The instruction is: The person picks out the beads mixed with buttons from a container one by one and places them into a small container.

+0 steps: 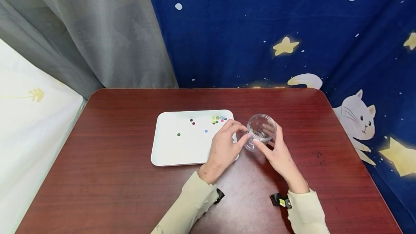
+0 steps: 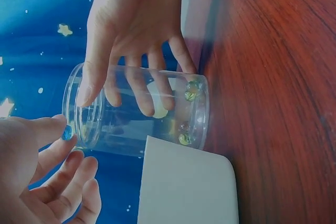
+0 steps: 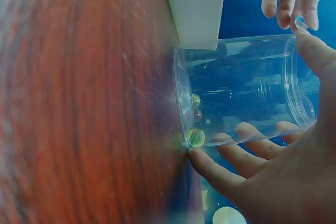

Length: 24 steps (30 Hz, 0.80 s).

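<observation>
A clear round jar (image 1: 261, 127) with an open top stands on the table, just right of the white tray. My right hand (image 1: 280, 154) holds it, fingers wrapped along the far side and thumb at the rim. Several glass marbles (image 3: 196, 137) lie at the jar's bottom, some yellow-green. Between thumb and index fingertip my left hand (image 1: 223, 149) pinches a small blue marble (image 2: 67, 132), right at the jar's mouth. The left hand's other fingers are loosely bent beside the jar.
The white tray (image 1: 182, 151) bears a cluster of coloured marbles (image 1: 217, 118) at its far right corner. Spread elsewhere on it are a blue marble (image 1: 206, 131), a green marble (image 1: 178, 134) and two dark marbles (image 1: 192, 121). A blue star-patterned curtain (image 1: 234, 28) hangs behind the table.
</observation>
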Motion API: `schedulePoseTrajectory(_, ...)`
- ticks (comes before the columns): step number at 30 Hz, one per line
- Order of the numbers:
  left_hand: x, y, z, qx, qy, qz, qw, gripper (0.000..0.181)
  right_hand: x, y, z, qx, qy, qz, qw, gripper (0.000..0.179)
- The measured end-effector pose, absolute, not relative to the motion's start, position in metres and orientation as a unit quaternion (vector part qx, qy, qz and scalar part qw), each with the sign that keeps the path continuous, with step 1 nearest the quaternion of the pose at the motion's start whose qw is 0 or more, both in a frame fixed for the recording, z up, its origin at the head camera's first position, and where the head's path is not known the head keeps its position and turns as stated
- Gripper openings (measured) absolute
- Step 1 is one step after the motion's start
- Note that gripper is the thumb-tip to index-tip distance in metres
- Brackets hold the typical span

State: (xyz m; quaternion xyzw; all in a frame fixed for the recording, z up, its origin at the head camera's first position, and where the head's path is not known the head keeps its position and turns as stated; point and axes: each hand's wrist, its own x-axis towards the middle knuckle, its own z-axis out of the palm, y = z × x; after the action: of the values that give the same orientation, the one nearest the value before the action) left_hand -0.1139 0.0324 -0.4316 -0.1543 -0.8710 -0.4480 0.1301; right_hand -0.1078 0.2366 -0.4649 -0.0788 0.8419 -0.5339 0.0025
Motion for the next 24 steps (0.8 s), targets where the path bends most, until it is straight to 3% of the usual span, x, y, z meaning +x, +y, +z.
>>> schedulePoseTrajectory(24, -0.1149, 0.0363, -0.4302, -0.148, -0.856, -0.470, 0.159, 0.013, -0.1081, 0.2374, -0.4658, -0.079, 0.842, -0.534, 0.001, 0.084)
